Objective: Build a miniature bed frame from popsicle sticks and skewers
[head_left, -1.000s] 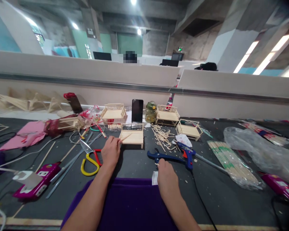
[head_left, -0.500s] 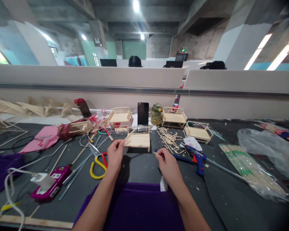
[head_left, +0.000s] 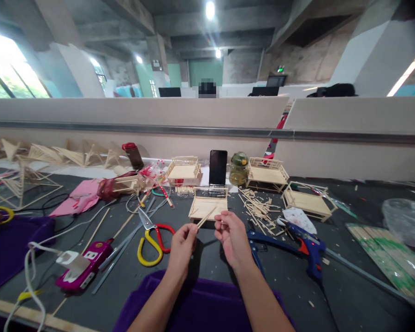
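My left hand [head_left: 181, 243] is closed in a pinch on a thin wooden stick [head_left: 205, 217] that slants up to the right. My right hand [head_left: 232, 236] is closed too, pinching a short stick piece [head_left: 222, 222] close beside the first stick. Both hands hover just in front of a small stick-built bed model [head_left: 207, 206] on the dark table [head_left: 346, 295]. A pile of cut sticks [head_left: 257, 207] lies right of the model.
Yellow-and-red scissors [head_left: 152, 235] lie left of my hands; a blue glue gun [head_left: 306, 249] and blue cutter [head_left: 259, 240] lie right. A phone [head_left: 217, 168], a jar [head_left: 238, 169] and other stick models [head_left: 267, 173] stand behind. A pink power strip [head_left: 85, 269] sits near left.
My hands have come together in front of the bed model, the right one bringing its short stick piece up to the left hand's stick. The camera has turned left.
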